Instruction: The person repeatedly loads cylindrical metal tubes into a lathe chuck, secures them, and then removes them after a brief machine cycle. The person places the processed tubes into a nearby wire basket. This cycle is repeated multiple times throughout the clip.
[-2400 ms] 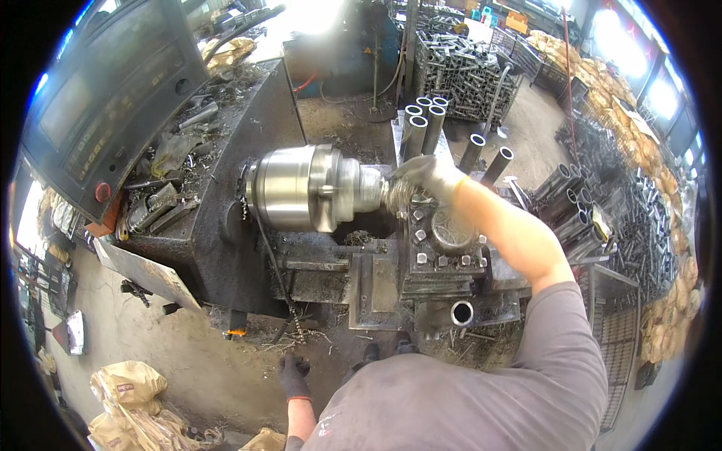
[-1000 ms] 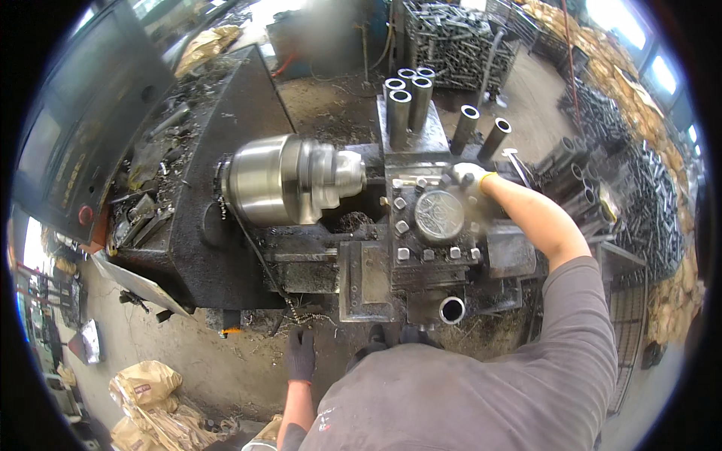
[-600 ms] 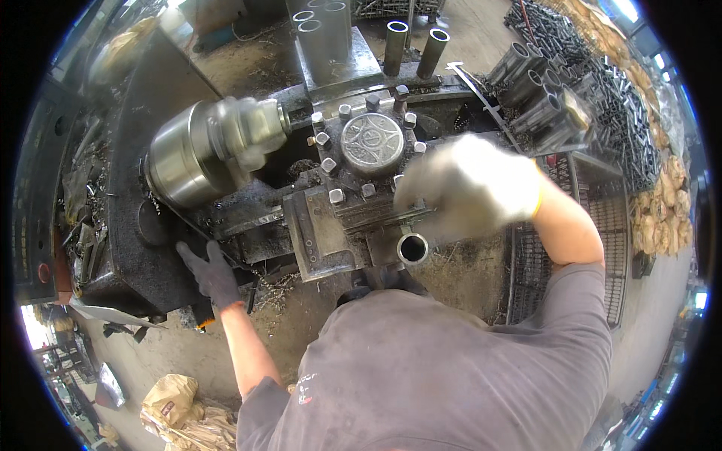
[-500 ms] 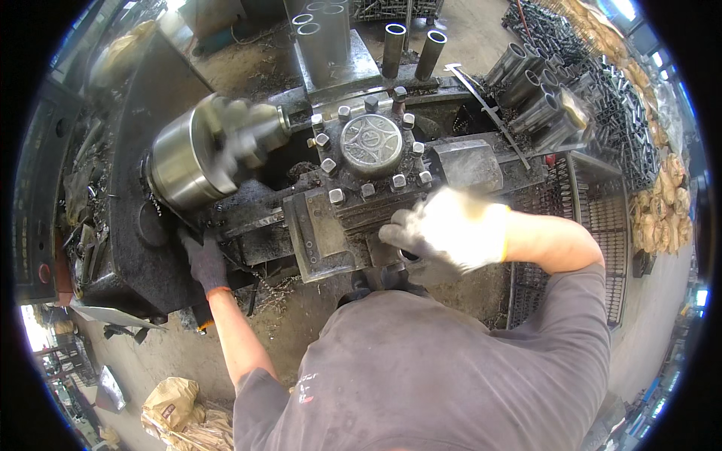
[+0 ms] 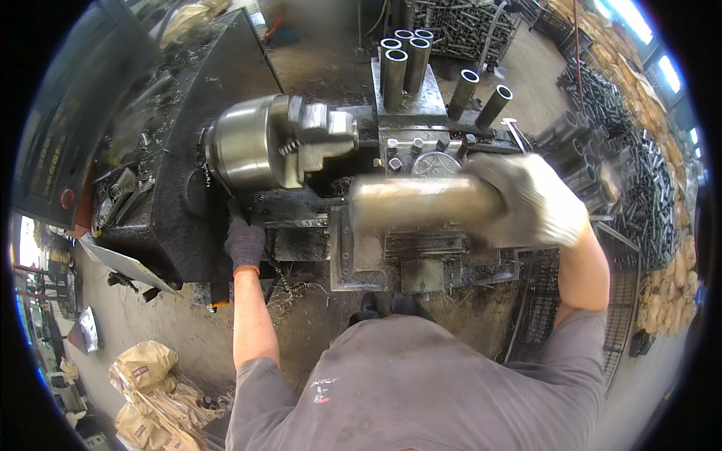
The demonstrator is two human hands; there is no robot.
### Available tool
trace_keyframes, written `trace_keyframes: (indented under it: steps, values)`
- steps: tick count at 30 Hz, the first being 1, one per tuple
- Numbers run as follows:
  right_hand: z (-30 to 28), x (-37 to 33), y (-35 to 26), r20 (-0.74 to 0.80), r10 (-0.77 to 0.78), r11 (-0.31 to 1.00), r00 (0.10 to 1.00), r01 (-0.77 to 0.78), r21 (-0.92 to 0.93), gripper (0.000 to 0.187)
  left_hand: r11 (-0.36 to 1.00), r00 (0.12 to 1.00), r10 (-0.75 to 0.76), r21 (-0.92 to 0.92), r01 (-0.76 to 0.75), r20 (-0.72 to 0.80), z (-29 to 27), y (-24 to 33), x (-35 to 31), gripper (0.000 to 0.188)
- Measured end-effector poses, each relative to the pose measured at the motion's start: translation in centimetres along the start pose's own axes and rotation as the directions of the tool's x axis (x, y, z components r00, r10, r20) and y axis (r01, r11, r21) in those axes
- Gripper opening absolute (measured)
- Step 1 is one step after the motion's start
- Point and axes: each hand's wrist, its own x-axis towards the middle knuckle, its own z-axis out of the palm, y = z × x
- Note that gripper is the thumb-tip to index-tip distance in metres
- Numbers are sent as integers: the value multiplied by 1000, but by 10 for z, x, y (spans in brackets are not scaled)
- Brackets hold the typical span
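The right hand [image 5: 530, 199], gloved and closed around one end of a steel tube [image 5: 425, 203], holds it level with its free end toward the lathe chuck [image 5: 274, 143], while the left hand [image 5: 244, 242] grips the machine front below that chuck.

Chuck [image 5: 263, 146] left of toolpost [image 5: 432, 161]; tubes [image 5: 402, 56] behind it; pipe [image 5: 421, 203] in front.
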Motion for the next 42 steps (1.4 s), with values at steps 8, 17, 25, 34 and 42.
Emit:
trace_keyframes:
  steps: [8, 17, 25, 34, 42]
  values:
    - [26, 82, 112, 80, 358, 904, 930, -324, -278, 35, 990, 963, 39, -117, -72, -266, 7, 10, -22, 78]
    - [71, 104, 168, 311, 406, 881, 859, -277, -383, 36, 550, 905, 240, -719, -424, -351, 61, 76, -90, 22]
    - [83, 120, 174, 361, 360, 888, 860, -198, -414, 39, 728, 804, 409, -377, -573, -433, 124, 128, 16, 43]
    - [73, 124, 167, 370, 388, 868, 844, -199, -455, 38, 798, 738, 459, -136, -587, -494, 163, 161, 68, 41]
    - [71, 124, 168, 383, 423, 854, 821, -220, -470, 37, 728, 799, 315, -409, -550, -512, 164, 150, 65, 38]
